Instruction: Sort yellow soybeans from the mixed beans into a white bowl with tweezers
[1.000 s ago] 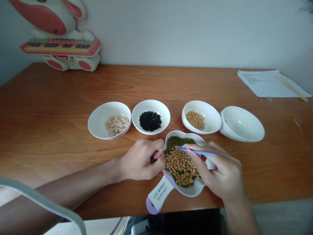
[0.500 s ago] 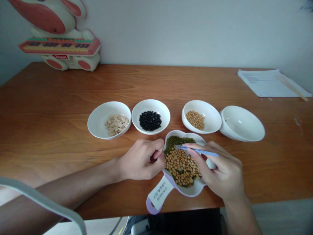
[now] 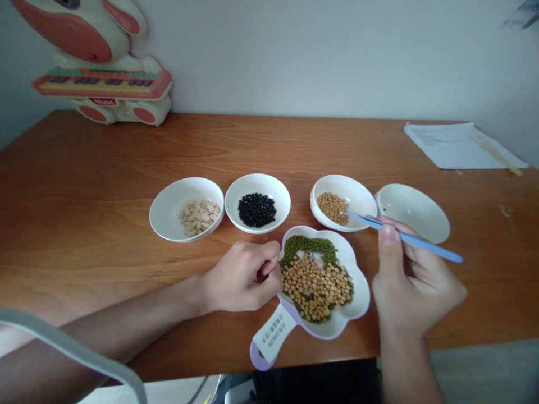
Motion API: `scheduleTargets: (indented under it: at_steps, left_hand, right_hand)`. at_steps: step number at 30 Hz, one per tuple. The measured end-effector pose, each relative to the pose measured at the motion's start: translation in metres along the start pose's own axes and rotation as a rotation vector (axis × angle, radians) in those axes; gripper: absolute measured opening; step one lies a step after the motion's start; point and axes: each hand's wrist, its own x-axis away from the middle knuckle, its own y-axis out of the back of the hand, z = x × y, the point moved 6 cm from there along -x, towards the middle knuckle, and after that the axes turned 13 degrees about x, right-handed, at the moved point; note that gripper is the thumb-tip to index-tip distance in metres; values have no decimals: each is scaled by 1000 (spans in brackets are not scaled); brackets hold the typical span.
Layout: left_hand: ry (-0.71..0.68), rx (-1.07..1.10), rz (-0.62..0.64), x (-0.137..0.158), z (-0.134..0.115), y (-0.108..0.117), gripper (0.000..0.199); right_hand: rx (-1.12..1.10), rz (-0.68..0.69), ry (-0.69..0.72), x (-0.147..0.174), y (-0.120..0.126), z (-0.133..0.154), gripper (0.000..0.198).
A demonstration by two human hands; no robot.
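Observation:
My right hand pinches a pair of blue tweezers. The tweezer tips reach inside the white bowl of soybeans; whether a bean is between them is too small to tell. My left hand is closed at the left rim of a flower-shaped dish with a labelled handle, its fingertips partly hidden there. Green mung beans lie along the dish's far side, and a larger heap of yellow soybeans fills its middle, with some green beans among them.
To the left stand a bowl of pale flat seeds and a bowl of black beans. Another white bowl sits at the right, partly behind my right hand. A toy keyboard and papers lie farther back. A grey cable crosses lower left.
My right hand has moved the tweezers from over the flower-shaped dish, up and right, into the soybean bowl. My left hand stays at the dish's rim.

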Motion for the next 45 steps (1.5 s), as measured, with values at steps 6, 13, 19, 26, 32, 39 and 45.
scheduleTargets:
  at_steps: [6,13,19,26,32,39,45]
  left_hand:
    - [9,13,-6,-1,-1,0,25]
    - [6,13,-3,-2,-3,1,25]
    - [10,14,-2,-2,-3,1,24]
    - [16,18,3,-1,-2,0,23]
    - [16,27,1,-2,-2,0,23]
    - [17,11,-6,-1,-3,0,23]
    - [32,11,2,-1,0,0,23]
  right_hand:
    - [-4,164,153,10,7,19,18]
    - [-90,418,370,27,2,46,28]
    - [-60,419,438,28,-3,50,28]
    - [-37,425,437,30,-4,49,26]
    - [-41,400,412,31,-4,47,26]
    - [-47,399,447,28,-3,51,22]
    - [-37,415,440,28,-3,51,24]
